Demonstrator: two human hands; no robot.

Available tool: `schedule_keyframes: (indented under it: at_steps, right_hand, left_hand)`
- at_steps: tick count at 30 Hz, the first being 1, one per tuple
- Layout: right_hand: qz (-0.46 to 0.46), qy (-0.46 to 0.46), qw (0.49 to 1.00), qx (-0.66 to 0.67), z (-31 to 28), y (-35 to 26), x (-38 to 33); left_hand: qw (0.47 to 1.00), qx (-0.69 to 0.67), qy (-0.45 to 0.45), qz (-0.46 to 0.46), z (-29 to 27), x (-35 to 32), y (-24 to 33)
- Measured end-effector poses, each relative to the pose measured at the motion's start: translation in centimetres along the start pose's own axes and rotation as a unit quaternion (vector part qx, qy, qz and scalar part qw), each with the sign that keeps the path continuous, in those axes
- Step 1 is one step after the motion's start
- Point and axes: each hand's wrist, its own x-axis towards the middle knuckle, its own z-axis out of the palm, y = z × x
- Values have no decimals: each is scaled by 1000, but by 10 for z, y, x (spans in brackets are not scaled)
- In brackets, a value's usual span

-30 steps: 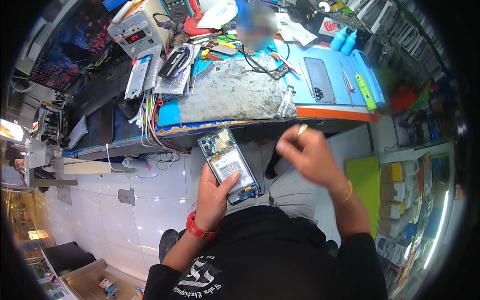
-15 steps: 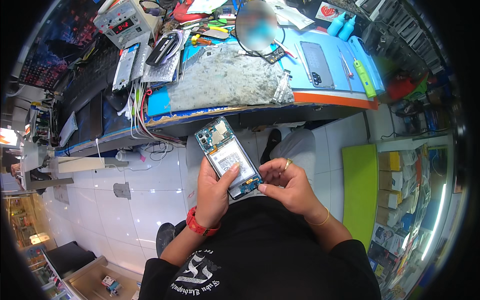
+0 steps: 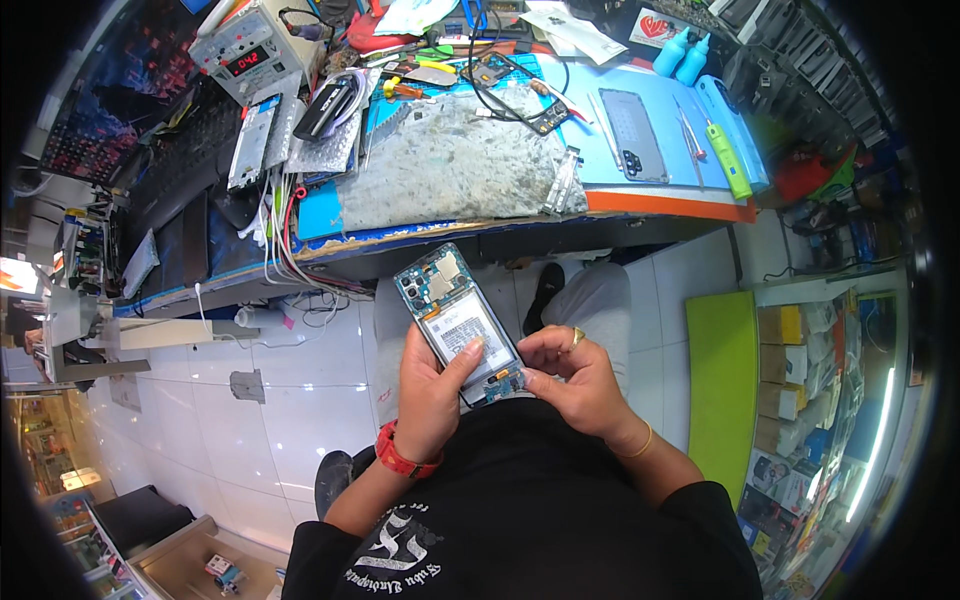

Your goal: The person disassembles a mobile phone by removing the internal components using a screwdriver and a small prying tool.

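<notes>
A smartphone with its back off [image 3: 465,325] lies tilted over my lap, its inside facing up. My left hand [image 3: 436,385] is wrapped round its left side, thumb lying on the white battery [image 3: 458,330]. The main circuit board [image 3: 438,278] with the camera lenses is at the far end. At the near end a small blue circuit board [image 3: 505,387] sits by the phone's right corner. My right hand [image 3: 575,380] is closed at that corner, thumb and fingertips pinching the small board's edge; the fingers partly hide the grip.
Ahead stands a workbench with a worn grey mat [image 3: 460,155]. A phone back cover [image 3: 633,135], a green pen-shaped tool [image 3: 728,160] and tweezers [image 3: 690,140] lie on its right. A power supply [image 3: 245,55], an opened phone [image 3: 254,140] and hanging cables [image 3: 275,225] are on the left.
The phone has come slightly nearer to my body. At its near end the small circuit board has shifted toward the lower right, with my right fingers at its edge.
</notes>
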Motion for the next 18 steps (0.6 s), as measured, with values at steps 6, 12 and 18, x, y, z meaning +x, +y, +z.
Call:
schedule_keyframes:
  at_steps: [6, 12, 18]
  right_hand:
    - [-150, -6, 960, -238, -3, -15, 6]
    - [-217, -26, 921, -321, -6, -19, 9]
    - [-255, -56, 889, -375, -8, -25, 13]
  left_hand:
    - [1000, 15, -20, -5, 4, -3, -1]
    - [998, 29, -45, -22, 3, -4, 0]
    - [997, 28, -60, -38, 0, -4, -3]
